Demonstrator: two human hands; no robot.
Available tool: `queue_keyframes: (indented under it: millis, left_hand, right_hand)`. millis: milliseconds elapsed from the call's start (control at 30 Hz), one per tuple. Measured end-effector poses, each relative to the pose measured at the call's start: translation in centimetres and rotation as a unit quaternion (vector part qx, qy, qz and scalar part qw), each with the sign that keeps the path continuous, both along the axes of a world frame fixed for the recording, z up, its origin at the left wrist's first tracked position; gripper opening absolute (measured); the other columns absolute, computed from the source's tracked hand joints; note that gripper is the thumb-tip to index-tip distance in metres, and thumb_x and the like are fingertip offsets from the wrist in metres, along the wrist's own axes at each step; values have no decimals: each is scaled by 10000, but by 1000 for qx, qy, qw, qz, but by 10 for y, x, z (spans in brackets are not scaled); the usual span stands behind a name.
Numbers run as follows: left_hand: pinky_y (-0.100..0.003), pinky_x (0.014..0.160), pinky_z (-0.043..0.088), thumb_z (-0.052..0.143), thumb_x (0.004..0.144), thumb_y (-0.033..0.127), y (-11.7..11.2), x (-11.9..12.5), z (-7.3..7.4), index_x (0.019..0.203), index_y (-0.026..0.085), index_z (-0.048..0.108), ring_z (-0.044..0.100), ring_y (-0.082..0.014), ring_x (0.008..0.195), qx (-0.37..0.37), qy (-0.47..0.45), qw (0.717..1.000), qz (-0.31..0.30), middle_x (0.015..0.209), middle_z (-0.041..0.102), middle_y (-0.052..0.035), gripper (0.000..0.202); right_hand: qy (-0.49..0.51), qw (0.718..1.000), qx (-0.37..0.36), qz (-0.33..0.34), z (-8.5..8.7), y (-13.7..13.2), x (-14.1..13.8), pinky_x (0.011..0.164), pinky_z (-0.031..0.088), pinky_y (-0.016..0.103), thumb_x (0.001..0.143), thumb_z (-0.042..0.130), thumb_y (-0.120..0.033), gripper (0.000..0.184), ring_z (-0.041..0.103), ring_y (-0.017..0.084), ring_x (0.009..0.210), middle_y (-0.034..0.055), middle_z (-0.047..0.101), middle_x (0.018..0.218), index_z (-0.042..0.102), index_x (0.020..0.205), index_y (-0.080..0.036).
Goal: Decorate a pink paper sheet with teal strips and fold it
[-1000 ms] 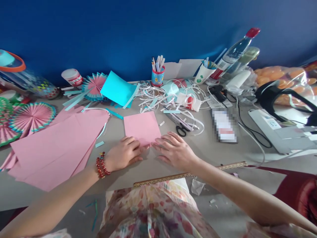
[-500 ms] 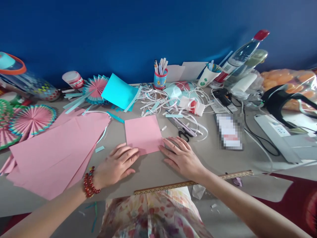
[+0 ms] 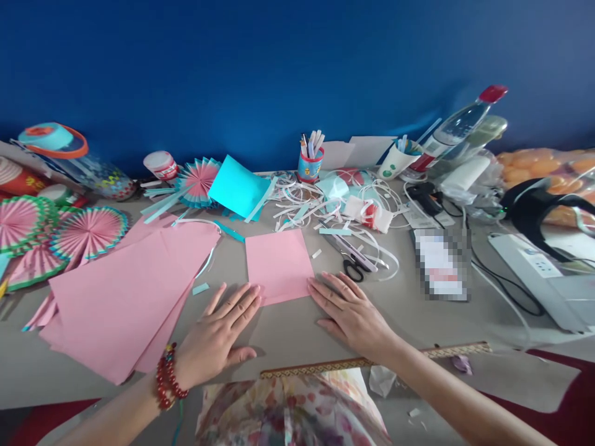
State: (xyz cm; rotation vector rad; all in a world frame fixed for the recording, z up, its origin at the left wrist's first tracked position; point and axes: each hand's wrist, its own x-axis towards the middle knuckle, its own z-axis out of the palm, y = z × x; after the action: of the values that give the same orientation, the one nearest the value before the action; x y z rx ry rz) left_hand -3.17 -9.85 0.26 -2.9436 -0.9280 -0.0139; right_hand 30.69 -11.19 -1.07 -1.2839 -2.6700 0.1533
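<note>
A pink square of paper lies flat on the grey table in front of me. My left hand rests with its fingers spread, the fingertips touching the paper's lower left corner. On the other side, my right hand lies flat with fingers apart, its tips at the lower right corner. Neither hand grips anything. Just beyond my right hand are black-handled scissors, partly under pale strips. To the left of my left hand lies a stack of larger pink sheets.
Pleated paper rosettes lie at the left. A bright blue sheet, tangled white strips and a pen cup stand along the back. At right are a phone, a bottle, cables and a power strip.
My left hand's fingers have spread wider and straightened at the paper's edge. My right hand stays at its corner. The whole view has tilted up and shifted left.
</note>
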Motion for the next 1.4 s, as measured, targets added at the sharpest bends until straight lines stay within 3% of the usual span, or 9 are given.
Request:
queue_keyframes:
  millis: [167,367,633,733,833,933,1033,1267,1400]
  left_hand:
    - [-499,1215,36,337,935,661,-4,-2,2,1528,127,259,219,-279,1470,-9,2,1000,15,1578,265,-117,803]
    - [-498,1215,38,353,943,637,-6,-3,-2,1536,126,222,208,-268,1476,-10,-11,1000,12,1575,276,-116,793]
    - [-530,1178,214,447,956,534,-12,-9,-9,1553,164,127,214,-319,1471,-50,-102,991,69,1581,250,-168,771]
    - [-450,1111,377,453,985,385,-20,-12,-5,1494,184,267,340,-289,1419,-73,-218,961,156,1541,328,-171,578]
    - [-366,1002,486,473,975,280,-24,-7,4,1316,214,459,509,-241,1274,-78,-312,924,207,1385,505,-132,347]
    - [-375,989,500,548,937,317,-17,12,19,1305,199,466,534,-255,1233,-66,-336,924,168,1330,545,-138,395]
    - [-438,1009,481,625,886,410,-1,39,34,1399,148,384,500,-297,1261,-24,-331,939,86,1378,508,-189,624]
    - [-403,964,477,573,901,115,26,62,38,1233,148,546,592,-233,1118,117,-323,939,-10,1204,659,-118,335]
    - [-362,876,485,521,924,90,28,51,31,1203,163,573,622,-203,994,140,-297,945,-12,1086,694,-81,293]
  right_hand:
    - [-6,1000,1,6,1,-1,0,1143,331,529,981,453,-412,587,342,280,1408,44,399,1525,332,1512,-193]
    - [10,998,68,2,19,14,-21,1090,352,487,983,469,-368,331,483,264,1266,19,562,1402,632,1241,-241]
    - [-60,997,50,13,31,32,-76,702,413,337,928,562,-205,111,574,196,826,52,665,921,658,873,-212]
    - [-28,999,3,16,32,35,-72,666,405,298,915,555,-163,120,579,170,767,39,642,890,635,834,-201]
    - [118,993,-25,-2,38,33,-62,684,427,271,929,515,-158,127,603,156,787,40,638,910,635,938,-198]
    - [319,945,-43,-52,46,25,-61,692,457,255,935,523,-198,105,611,147,777,41,633,891,627,947,-200]
    - [485,861,-122,-91,46,14,-71,734,508,283,904,588,-265,97,638,173,805,56,660,924,648,950,-205]
    - [678,634,-318,-190,16,3,-95,932,507,424,771,745,-413,310,665,253,950,56,738,961,710,997,-205]
    - [670,610,-377,-192,9,2,-86,888,526,416,742,762,-353,336,668,240,914,73,730,992,689,1028,-193]
